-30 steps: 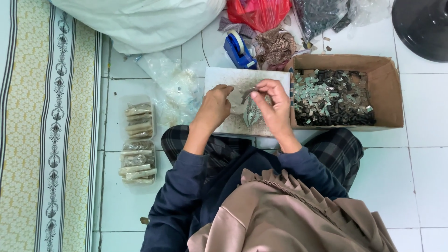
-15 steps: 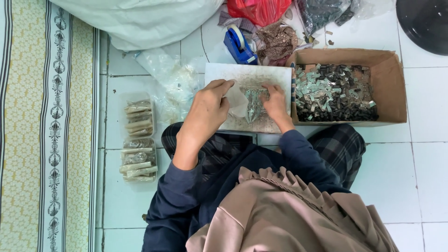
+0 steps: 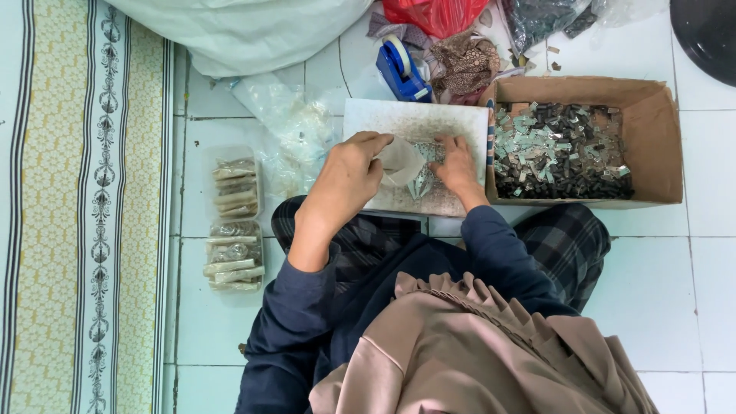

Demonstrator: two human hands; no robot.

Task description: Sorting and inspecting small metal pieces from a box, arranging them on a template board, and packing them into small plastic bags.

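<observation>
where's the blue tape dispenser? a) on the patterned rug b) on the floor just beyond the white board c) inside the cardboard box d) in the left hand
b: the blue tape dispenser sits on the tiled floor past the far edge of the white board, outside the cardboard box.

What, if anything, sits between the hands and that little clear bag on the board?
Nothing visible does. The left hand pinches the small clear bag on the white board, and the right hand rests against the bag's other side. Both already touch it.
</observation>
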